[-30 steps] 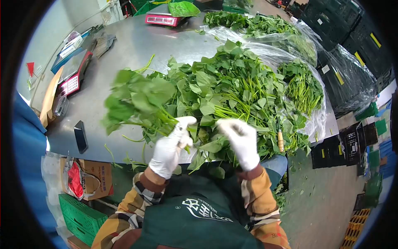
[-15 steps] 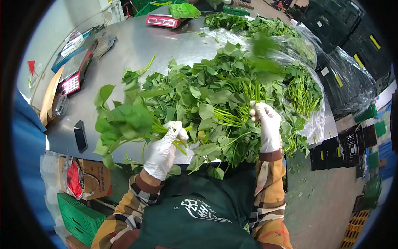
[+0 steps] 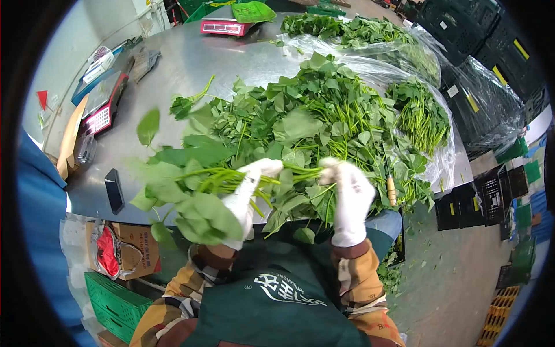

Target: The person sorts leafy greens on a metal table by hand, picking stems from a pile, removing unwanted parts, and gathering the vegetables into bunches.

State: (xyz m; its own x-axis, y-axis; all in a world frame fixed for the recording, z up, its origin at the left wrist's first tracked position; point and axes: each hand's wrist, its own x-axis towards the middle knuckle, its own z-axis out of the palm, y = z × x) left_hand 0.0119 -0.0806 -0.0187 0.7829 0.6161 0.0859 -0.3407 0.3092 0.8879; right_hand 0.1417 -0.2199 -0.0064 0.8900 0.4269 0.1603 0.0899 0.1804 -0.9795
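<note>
My left hand (image 3: pixel 250 194), in a white glove, is closed around a bunch of leafy greens (image 3: pixel 191 173) whose broad leaves fan out to the left, partly blurred. Close by on the right, my gloved right hand (image 3: pixel 351 199) pinches the ends of a few green stems (image 3: pixel 300 172) that stretch across toward the left hand. Behind both hands a big pile of the same greens (image 3: pixel 260 127) covers the near middle of the metal table (image 3: pixel 191 58). A tool's wooden handle (image 3: pixel 391 191) pokes out at the pile's right side; its other end is hidden.
More greens (image 3: pixel 425 118) lie on clear plastic at the right. Red scales stand at the left (image 3: pixel 104 113) and far side (image 3: pixel 225 28). A phone (image 3: pixel 114 189) rests near the left edge. Dark crates (image 3: pixel 462 34) are stacked right; a green crate (image 3: pixel 115 306) sits below left.
My right hand has come left and down from the pile, bringing stems up beside my left hand. The left hand has shifted slightly right, and the wooden handle is now visible.
</note>
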